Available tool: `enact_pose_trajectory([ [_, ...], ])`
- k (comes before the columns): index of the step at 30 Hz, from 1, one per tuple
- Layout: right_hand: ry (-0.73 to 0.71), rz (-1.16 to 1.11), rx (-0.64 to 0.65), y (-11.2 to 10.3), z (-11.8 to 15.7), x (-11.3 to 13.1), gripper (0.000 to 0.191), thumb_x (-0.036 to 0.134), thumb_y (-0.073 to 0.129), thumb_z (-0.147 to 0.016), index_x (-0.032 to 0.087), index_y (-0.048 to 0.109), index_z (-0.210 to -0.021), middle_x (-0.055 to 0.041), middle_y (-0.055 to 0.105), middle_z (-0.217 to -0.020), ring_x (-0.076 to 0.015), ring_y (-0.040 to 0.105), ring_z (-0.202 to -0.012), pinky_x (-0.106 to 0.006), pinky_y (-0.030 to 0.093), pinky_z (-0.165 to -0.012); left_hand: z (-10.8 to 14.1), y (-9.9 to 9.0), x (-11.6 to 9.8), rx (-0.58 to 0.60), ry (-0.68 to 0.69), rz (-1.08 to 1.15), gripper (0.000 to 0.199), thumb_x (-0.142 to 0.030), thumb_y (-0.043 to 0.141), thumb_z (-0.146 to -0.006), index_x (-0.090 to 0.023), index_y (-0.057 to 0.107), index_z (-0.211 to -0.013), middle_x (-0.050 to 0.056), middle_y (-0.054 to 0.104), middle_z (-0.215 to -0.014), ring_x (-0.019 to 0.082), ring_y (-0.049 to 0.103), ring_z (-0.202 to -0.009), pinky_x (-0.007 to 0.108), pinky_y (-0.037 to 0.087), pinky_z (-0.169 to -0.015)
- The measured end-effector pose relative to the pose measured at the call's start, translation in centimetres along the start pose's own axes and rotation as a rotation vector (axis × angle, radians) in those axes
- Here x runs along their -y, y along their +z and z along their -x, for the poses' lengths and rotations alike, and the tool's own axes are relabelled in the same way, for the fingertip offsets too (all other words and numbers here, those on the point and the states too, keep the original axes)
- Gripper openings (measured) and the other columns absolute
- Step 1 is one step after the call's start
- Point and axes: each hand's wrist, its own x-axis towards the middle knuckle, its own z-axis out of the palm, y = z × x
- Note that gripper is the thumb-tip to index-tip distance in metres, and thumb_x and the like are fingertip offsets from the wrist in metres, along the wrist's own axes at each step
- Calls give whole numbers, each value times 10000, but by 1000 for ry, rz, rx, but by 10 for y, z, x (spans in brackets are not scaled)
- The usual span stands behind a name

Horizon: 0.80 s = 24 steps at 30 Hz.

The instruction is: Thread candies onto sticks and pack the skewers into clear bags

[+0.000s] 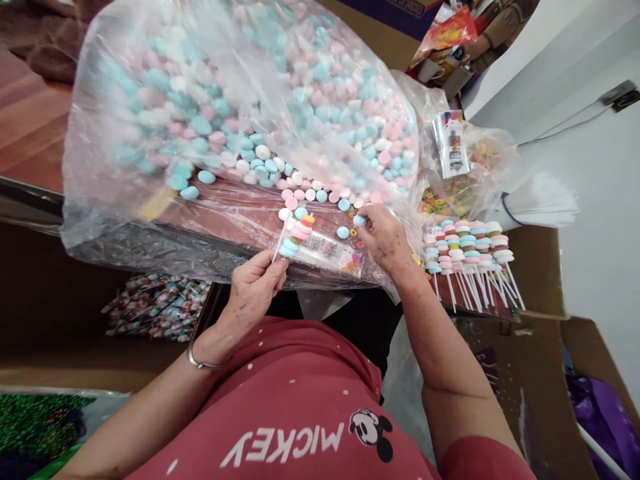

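My left hand is closed round the white stick of a candy skewer. Blue, pink and orange-yellow candies are stacked on that stick, which leans up to the right. In my right hand, thumb and fingers pinch a blue candy just above the table. Small ring candies and another blue candy lie beside those fingers. Between the hands lies a clear printed wrapper. Beyond them, a large clear plastic bag holds many pink, blue and white candies, some spilling toward me.
Finished-looking candy skewers lie in rows at the right table edge, near a bundle of white sticks. Printed wrappers rest on a bag of ring candies. Lower left, an open cardboard box contains many wrapped candies.
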Motion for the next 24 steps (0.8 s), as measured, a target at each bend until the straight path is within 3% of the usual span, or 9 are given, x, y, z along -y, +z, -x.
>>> enact_pose_trajectory([
  [10,-74,122,182,17,-6,7,137,148,543,-876,177,674,-902,-102,666,-957,-247,579,-946,-333,431,-833,2,7,-4,52,-18,-79,326,-276,550,-888,-183,481,-583,-56,413,-505,67,313,-452,212,239,-429],
  [18,-102,131,183,22,-7,6,201,111,515,-882,156,648,-1026,-130,671,-1061,-256,560,-1018,-335,416,-877,3,8,-3,72,-41,-94,281,-296,576,-865,-186,513,-615,-54,420,-515,74,317,-456,211,227,-416],
  [24,-81,250,168,24,-2,24,224,101,467,-908,146,639,-1044,-150,691,-975,-283,550,-996,-351,412,-825,0,8,1,80,-58,-100,277,-306,581,-854,-190,510,-613,-57,424,-506,75,306,-439,212,225,-404],
])
